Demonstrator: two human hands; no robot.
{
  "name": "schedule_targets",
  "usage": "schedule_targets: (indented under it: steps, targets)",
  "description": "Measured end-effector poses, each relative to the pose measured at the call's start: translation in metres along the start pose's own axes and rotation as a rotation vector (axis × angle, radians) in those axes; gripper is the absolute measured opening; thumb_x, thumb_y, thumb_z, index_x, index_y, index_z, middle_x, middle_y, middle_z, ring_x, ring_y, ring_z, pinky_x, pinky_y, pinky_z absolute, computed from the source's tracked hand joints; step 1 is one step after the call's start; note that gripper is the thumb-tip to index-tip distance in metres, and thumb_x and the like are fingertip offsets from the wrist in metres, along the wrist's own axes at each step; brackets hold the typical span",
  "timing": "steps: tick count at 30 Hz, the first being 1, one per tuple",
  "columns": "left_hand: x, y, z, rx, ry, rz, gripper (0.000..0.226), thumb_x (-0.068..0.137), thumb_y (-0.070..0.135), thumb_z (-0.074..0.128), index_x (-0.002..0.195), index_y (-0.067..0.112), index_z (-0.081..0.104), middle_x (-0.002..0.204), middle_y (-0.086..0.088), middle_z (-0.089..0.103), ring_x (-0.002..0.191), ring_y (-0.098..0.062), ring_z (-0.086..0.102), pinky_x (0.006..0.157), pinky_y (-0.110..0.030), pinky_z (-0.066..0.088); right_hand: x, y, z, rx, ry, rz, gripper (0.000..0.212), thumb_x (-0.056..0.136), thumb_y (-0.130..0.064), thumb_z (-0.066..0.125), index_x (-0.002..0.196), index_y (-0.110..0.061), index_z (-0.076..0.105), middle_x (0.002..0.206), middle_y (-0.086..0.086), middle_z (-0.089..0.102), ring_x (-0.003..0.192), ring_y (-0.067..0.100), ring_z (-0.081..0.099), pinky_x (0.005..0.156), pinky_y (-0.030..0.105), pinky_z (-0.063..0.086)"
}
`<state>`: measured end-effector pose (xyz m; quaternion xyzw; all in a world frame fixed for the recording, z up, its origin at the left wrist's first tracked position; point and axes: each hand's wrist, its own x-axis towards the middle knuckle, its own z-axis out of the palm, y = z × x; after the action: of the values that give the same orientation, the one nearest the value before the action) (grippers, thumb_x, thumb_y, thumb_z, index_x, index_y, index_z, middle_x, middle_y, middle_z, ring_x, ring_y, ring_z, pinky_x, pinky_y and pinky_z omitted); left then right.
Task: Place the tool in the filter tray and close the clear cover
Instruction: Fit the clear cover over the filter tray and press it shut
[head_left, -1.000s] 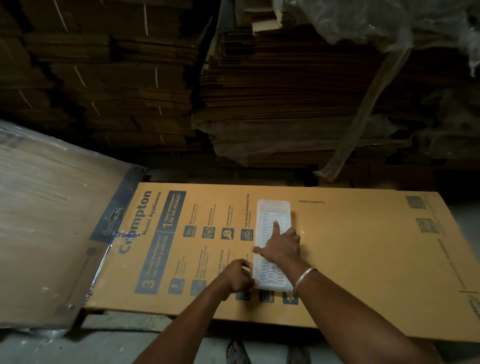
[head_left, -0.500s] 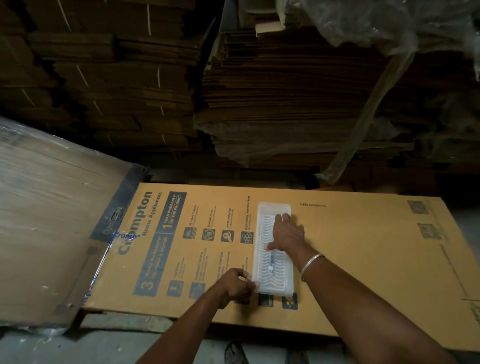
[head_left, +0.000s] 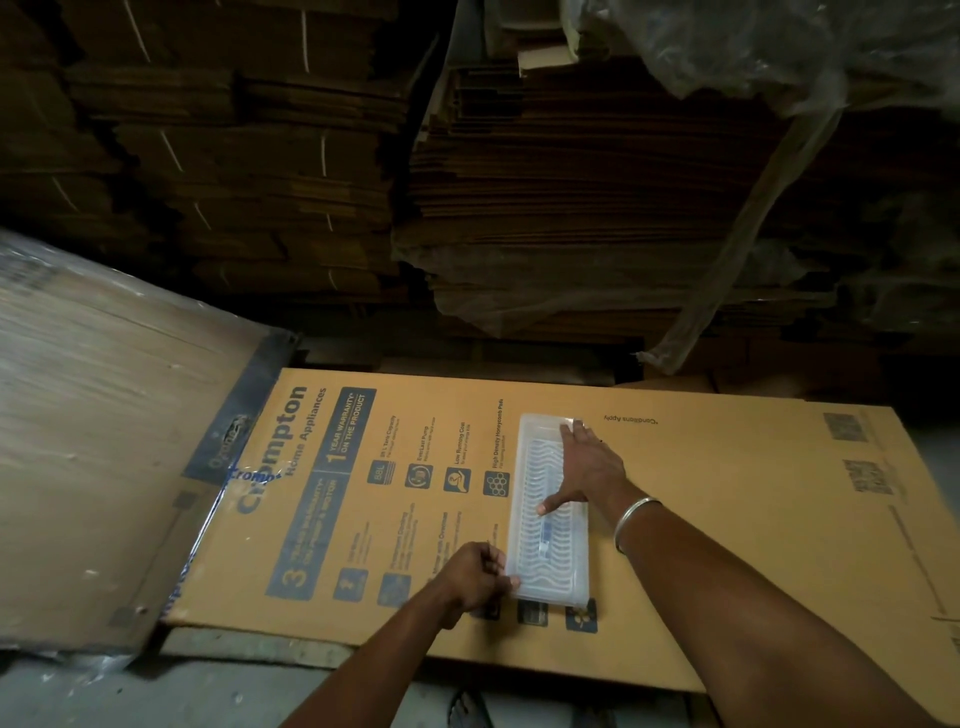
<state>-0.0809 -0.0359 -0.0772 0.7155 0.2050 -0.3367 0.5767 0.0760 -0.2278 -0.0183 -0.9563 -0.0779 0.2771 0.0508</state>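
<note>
Both hands on the filter tray (head_left: 549, 512), flat on the printed carton (head_left: 727, 519). Left hand (head_left: 475, 576) pinches the near-left corner, fingers together. Right hand (head_left: 587, 470) lies spread on the clear cover (head_left: 540, 428), fingers apart. Tool (head_left: 544, 535) seems inside, under the cover. Advice: keep the corner pinned, press evenly along the edges until seated.

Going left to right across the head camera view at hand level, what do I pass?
Plastic-wrapped cardboard sheet → blue warranty print on the flat carton → left hand → filter tray → bangle on the right wrist → QR codes.
</note>
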Motion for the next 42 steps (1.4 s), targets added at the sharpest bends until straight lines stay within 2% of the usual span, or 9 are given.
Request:
schedule_targets:
  steps: [7, 12, 16, 19, 26, 29, 34, 39, 42]
  targets:
    - [0.000, -0.004, -0.003, 0.016, -0.021, 0.026, 0.029, 0.076, 0.016, 0.086, 0.091, 0.013, 0.062, 0.086, -0.010, 0.064, 0.080, -0.023, 0.064, 0.081, -0.041, 0.057, -0.003, 0.006, -0.006, 0.006, 0.026, -0.023, 0.150, 0.052, -0.062, 0.092, 0.163, -0.013, 0.004, 0.172, 0.008, 0.004, 0.157, 0.027, 0.012, 0.123, 0.044, 0.024]
    - [-0.008, 0.001, -0.003, -0.082, -0.082, -0.087, 0.033, 0.082, 0.018, 0.086, 0.099, 0.010, 0.059, 0.085, -0.010, 0.072, 0.068, -0.019, 0.068, 0.065, -0.034, 0.061, -0.005, 0.009, 0.000, 0.010, 0.014, -0.024, 0.150, 0.054, -0.064, 0.091, 0.163, -0.016, -0.001, 0.172, 0.006, -0.005, 0.158, 0.030, 0.008, 0.125, 0.052, 0.015]
    - [-0.011, 0.001, -0.001, -0.106, -0.077, -0.133, 0.034, 0.083, 0.016, 0.085, 0.098, 0.007, 0.055, 0.082, -0.018, 0.073, 0.066, -0.025, 0.070, 0.069, -0.038, 0.063, -0.005, 0.011, 0.003, 0.068, -0.005, -0.034, 0.152, 0.053, -0.058, 0.095, 0.163, -0.017, -0.002, 0.171, 0.003, -0.012, 0.155, 0.032, 0.019, 0.118, 0.049, 0.035]
    - [-0.009, 0.001, 0.001, -0.127, -0.058, -0.148, 0.041, 0.077, 0.002, 0.086, 0.100, 0.007, 0.053, 0.084, -0.020, 0.070, 0.064, -0.025, 0.068, 0.065, -0.040, 0.062, -0.004, 0.011, 0.007, 0.088, 0.002, -0.047, 0.152, 0.054, -0.054, 0.096, 0.162, -0.015, -0.003, 0.171, 0.003, -0.014, 0.155, 0.033, 0.019, 0.117, 0.048, 0.038]
    - [-0.011, -0.004, -0.004, 0.049, -0.089, 0.001, 0.043, 0.072, 0.021, 0.092, 0.095, 0.013, 0.057, 0.091, -0.015, 0.073, 0.078, -0.026, 0.071, 0.077, -0.049, 0.063, -0.006, 0.018, 0.022, 0.111, 0.024, -0.062, 0.150, 0.057, -0.056, 0.094, 0.162, -0.016, -0.004, 0.171, 0.000, -0.017, 0.156, 0.028, 0.018, 0.116, 0.049, 0.040]
    - [-0.012, -0.003, -0.004, 0.159, -0.040, 0.069, 0.040, 0.073, 0.027, 0.091, 0.096, 0.016, 0.059, 0.089, -0.009, 0.073, 0.080, -0.023, 0.071, 0.078, -0.052, 0.065, -0.005, 0.020, 0.023, 0.104, 0.059, -0.065, 0.148, 0.057, -0.059, 0.092, 0.163, -0.018, -0.003, 0.171, 0.001, -0.013, 0.156, 0.029, 0.015, 0.120, 0.048, 0.033]
    - [-0.012, 0.007, -0.008, 0.364, -0.007, 0.135, 0.057, 0.071, 0.039, 0.091, 0.114, 0.017, 0.059, 0.108, -0.009, 0.073, 0.087, -0.022, 0.071, 0.080, -0.046, 0.063, -0.002, 0.018, 0.022, 0.061, 0.080, -0.078, 0.144, 0.061, -0.063, 0.088, 0.162, -0.015, -0.003, 0.172, 0.008, -0.008, 0.158, 0.030, 0.001, 0.127, 0.046, 0.012]
    - [-0.001, 0.024, -0.012, 0.521, -0.038, 0.220, 0.114, 0.061, 0.038, 0.097, 0.155, 0.028, 0.034, 0.135, -0.003, 0.060, 0.102, -0.022, 0.066, 0.090, -0.039, 0.059, -0.003, 0.019, 0.025, 0.075, 0.092, -0.079, 0.143, 0.062, -0.060, 0.089, 0.163, -0.014, -0.002, 0.172, 0.008, -0.008, 0.158, 0.028, 0.000, 0.127, 0.043, 0.011]
    - [0.005, 0.036, -0.009, 0.523, 0.001, 0.254, 0.114, 0.070, 0.045, 0.091, 0.161, 0.026, 0.027, 0.151, -0.004, 0.048, 0.124, -0.027, 0.061, 0.097, -0.035, 0.053, -0.006, 0.020, 0.026, 0.064, 0.100, -0.094, 0.143, 0.062, -0.063, 0.087, 0.163, -0.013, -0.002, 0.172, 0.008, -0.007, 0.158, 0.028, 0.001, 0.127, 0.042, 0.011]
